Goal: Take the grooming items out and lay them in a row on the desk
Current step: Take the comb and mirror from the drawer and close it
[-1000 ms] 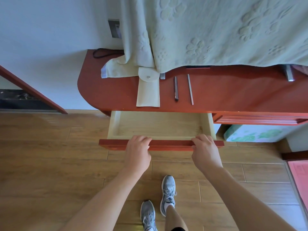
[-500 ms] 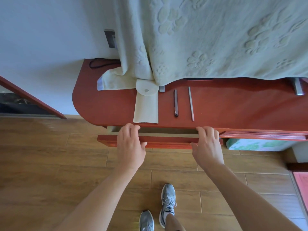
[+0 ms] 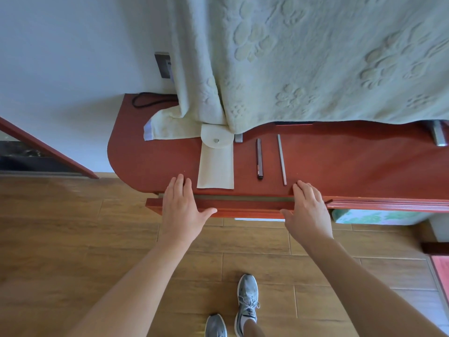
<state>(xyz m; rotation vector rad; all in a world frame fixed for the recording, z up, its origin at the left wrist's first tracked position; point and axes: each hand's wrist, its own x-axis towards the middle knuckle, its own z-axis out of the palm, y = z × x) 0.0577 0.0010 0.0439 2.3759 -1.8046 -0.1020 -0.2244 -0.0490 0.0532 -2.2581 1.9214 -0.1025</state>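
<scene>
Red-brown polished wood forms the long surface, rounded at one end. On it lies a flat cream fabric pouch with a round snap flap.

Just right of the pouch, a short silver metal piece peeps out from under cloth; what it is cannot be told. Farther right of the pouch lie a slim dark stick-shaped tool and a thin flat silver metal strip. They are parallel, apart, and run the same way as the pouch. Judging from this, the laying-out looks done or nearly done, with the items in a row beside the pouch.

Below the pouch, the matching red-brown wooden drawer front sits almost flush, with a narrow gap showing. Closing it appears to be what remains.

Your left hand lies flat on the drawer front, below and left of the pouch. Its fingers are straight and released, holding nothing, with the tips reaching over the surface edge. Your right hand lies the same way below and right of the pouch, its tips near the strip's end.

Behind the pouch hangs a thick pale green towel, soft, with raised flower shapes. Its hem covers the top of the flap.
</scene>
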